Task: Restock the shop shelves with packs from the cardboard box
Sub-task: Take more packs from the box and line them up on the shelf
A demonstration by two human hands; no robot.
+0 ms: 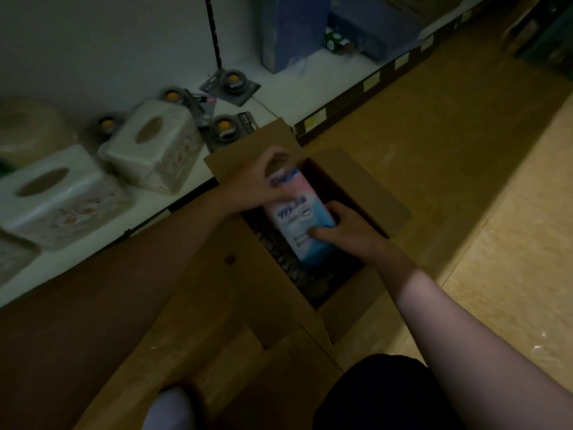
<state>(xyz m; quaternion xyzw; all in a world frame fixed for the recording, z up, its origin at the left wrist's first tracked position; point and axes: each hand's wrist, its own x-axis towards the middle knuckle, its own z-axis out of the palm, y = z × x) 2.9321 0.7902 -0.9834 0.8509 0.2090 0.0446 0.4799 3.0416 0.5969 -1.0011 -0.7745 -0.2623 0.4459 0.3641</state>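
Nearest the camera a dark-clothed knee (381, 395) is bent low. The person seems to crouch so that the box and the bottom shelf are both within arm's reach.

Just beyond, the cardboard box (248, 274) sits on the floor against the shelf edge. Its flaps are folded outward, which keeps the opening free for lifting. Darker stock fills its near-left side, too dim to identify.

The pack (297, 218), blue and white with a pink far end, lies tilted in the mouth of the box. The right hand (344, 228) grips its near right edge, thumb pressed on the printed face and fingers wrapped behind. The left hand (263, 178) curls over the far end and pinches the top. Holding both ends probably steadies a soft, slippery wrapper as it comes out.

Farther left, the white shelf (155, 212) carries tissue-box covers (152, 144), with carded round items (231, 83) behind them. Bare shelf near these looks like the likeliest landing place. At the far right stand tall blue packs (291, 29).
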